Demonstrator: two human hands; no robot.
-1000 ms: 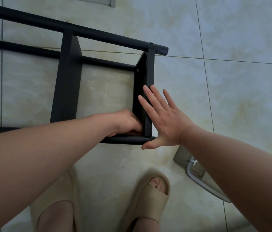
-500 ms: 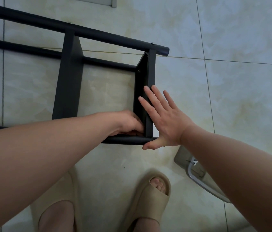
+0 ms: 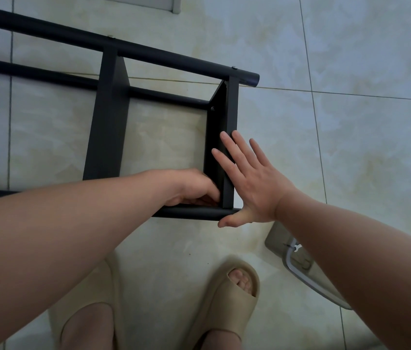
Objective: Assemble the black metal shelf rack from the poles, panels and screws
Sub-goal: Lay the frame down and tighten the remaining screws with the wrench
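Note:
The black metal rack lies on its side on the tiled floor. Its upper pole (image 3: 149,50) and near pole (image 3: 194,213) are joined by a middle panel (image 3: 106,137) and an end panel (image 3: 218,127). My left hand (image 3: 191,188) reaches inside the frame with its fingers curled, pinching something small at the corner where the end panel meets the near pole. It looks like a screw, mostly hidden by the fingers. My right hand (image 3: 255,178) lies flat with straight fingers against the outer side of the end panel. A screw head (image 3: 212,108) shows at the panel's far inner corner.
A clear plastic container (image 3: 298,269) sits on the floor under my right forearm. My feet in beige slippers (image 3: 232,299) stand just below the rack. Pale floor tiles stretch out to the right of the rack.
Both hands stay in place at the end panel. Only the view has shifted very slightly.

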